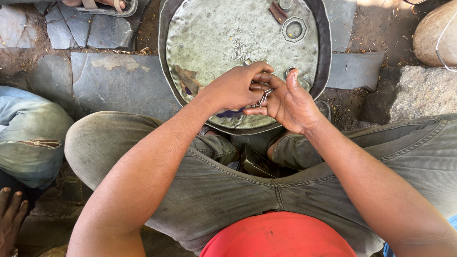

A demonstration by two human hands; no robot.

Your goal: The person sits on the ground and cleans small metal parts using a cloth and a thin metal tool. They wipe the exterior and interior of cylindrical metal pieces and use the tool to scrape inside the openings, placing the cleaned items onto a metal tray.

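Small metal pins [263,97] are pinched between the two hands, just above the near rim of the round metal drum lid [200,43], which serves as the landmark throughout.

Head view: the left hand [235,88] is seen over the near part of the lid, its fingers curled together and its thumb and forefinger closed on the upper ends of the pins. The right hand [290,102] is held beside it, touching it, with the fingers half spread; the pins are braced against its thumb and forefinger, while its other fingers are raised clear. A loose scatter of similar pins [242,47] is seen near the middle of the lid, well apart from the hands. A hexagonal bung [293,29] is set toward the far right of the lid. Beyond the lid's far left rim a sandalled foot [102,4] is visible, and to the near left of the lid another person's knee [31,133] and hand [10,219] are seen.

For the gripping to be done well, it is judged that the pins should be kept aligned and held close to their ends, so that none slips down between the knees, and that the hands should be kept over the lid.
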